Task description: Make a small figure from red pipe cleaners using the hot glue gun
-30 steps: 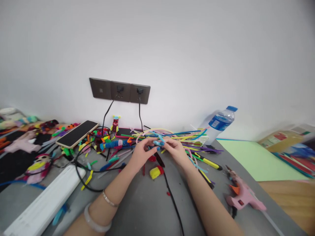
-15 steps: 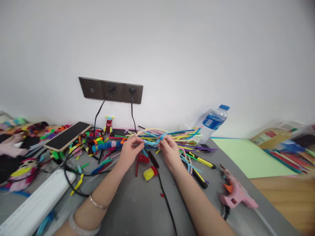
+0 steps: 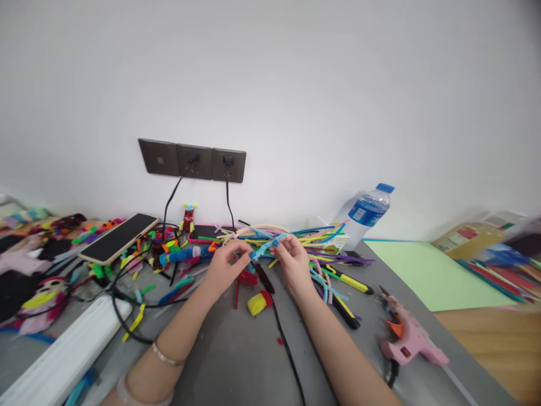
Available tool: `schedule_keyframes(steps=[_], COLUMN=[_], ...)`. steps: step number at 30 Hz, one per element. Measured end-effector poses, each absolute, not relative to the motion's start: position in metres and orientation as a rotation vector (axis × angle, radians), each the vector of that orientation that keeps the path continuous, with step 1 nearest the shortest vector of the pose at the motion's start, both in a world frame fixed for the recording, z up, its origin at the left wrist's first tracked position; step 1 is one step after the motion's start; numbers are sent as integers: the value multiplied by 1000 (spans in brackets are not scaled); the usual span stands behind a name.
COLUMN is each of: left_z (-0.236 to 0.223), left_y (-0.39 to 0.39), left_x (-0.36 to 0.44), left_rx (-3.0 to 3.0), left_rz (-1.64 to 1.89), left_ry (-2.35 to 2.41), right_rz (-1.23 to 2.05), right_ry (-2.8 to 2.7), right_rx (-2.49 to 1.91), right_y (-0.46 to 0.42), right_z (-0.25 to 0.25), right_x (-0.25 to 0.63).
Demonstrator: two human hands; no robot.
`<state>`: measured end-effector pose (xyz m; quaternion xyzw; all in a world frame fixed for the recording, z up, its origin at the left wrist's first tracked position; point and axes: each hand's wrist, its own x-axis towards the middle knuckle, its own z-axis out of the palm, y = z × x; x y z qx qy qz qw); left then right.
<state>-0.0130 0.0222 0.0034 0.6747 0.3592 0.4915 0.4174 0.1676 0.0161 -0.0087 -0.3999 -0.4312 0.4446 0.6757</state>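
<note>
Head view: left hand and right hand pinch a light-blue pipe-cleaner piece between them, over the gray tabletop; a pink glue gun lies to the right.

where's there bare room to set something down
Bare gray tabletop lies between the left forearm and the black cable, nearer than the yellow-and-red piece. The pale green sheet, beyond the pink glue gun, is mostly bare. Crowded: around the left hand and right hand, among the pipe cleaners, and around the phone.
</note>
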Motion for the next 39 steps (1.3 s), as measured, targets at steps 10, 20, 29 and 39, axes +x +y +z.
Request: schedule_keyframes(steps=[10,20,29,39], left_z=[4,0,-6,2], left_y=[18,20,25,23], left_x=[-10,-10,-9,-10], left_rx=[1755,1770,1484,1274], left_rz=[1158,1051,1095,1178], left_ry=[988,962,846,842], right_rz=[991,1046,1009,894], right_ry=[-1055,-1080,-1151,-1559], right_rx=[-864,-759,-868,-989], right_y=[11,8,10,4], right_z=[-3,-3,-7,-9], right_x=[161,160,158,152])
